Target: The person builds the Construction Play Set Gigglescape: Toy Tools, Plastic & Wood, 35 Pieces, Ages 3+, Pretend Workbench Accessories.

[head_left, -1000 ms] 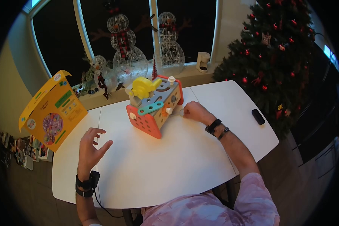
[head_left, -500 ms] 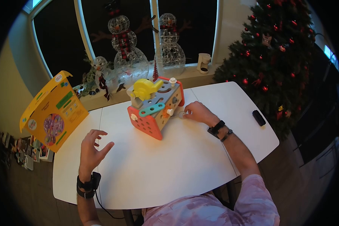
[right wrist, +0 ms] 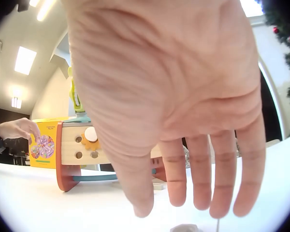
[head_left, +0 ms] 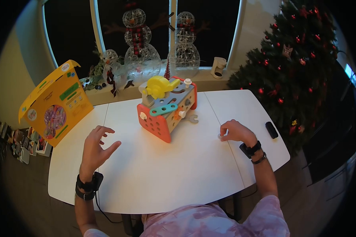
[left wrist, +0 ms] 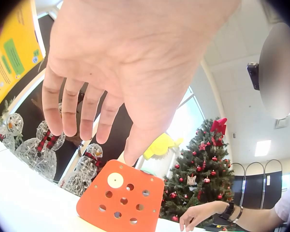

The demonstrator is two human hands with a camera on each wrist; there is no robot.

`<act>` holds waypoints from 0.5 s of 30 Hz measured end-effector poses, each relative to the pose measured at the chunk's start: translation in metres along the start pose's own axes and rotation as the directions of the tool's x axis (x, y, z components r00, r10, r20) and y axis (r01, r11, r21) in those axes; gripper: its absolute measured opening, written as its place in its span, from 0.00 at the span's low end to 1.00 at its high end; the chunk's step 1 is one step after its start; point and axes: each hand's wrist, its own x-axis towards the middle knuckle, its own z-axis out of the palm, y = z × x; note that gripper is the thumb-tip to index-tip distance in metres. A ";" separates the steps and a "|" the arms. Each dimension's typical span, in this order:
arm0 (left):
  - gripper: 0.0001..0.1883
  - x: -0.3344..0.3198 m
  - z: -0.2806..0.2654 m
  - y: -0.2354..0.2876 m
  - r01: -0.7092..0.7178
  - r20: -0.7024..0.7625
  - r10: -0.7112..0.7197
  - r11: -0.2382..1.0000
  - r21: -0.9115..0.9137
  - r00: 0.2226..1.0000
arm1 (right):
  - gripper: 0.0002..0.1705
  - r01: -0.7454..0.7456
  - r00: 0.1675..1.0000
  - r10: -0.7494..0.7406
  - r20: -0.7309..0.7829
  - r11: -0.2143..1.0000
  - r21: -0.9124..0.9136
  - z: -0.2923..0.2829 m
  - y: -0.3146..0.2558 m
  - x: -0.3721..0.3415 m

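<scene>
A toy workbench (head_left: pixel 166 112) with red-orange end panels stands at the back of the white table. On its grey top sits a yellow toy piece (head_left: pixel 160 87) beside a teal strip with holes (head_left: pixel 164 109). A grey toy wrench (head_left: pixel 191 119) lies against its right side. To the right of it, my right hand (head_left: pixel 236 132) is low over the table, fingers bent down loosely. A small whitish piece (right wrist: pixel 185 227) lies right by its fingertips. My left hand (head_left: pixel 95 146) hovers over the left of the table, fingers spread and thumb apart, holding nothing.
A yellow cardboard box (head_left: pixel 59 102) stands upright at the left edge of the table (head_left: pixel 158 177). A small black object (head_left: pixel 271 130) lies near the right edge. Wire snowmen (head_left: pixel 142 43) stand by the window, and a decorated tree (head_left: pixel 288 63) rises beyond the right corner.
My right hand has moved away from the wrench, rightward and nearer to me, leaving the wrench beside the workbench. The left hand stays almost where it was. The head view has shifted slightly.
</scene>
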 end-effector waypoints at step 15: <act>0.20 -0.005 -0.003 -0.005 -0.025 -0.006 0.025 0.999 0.022 1.000 | 0.12 -0.080 0.997 0.075 -0.032 0.975 -0.207 0.023 -0.049 0.014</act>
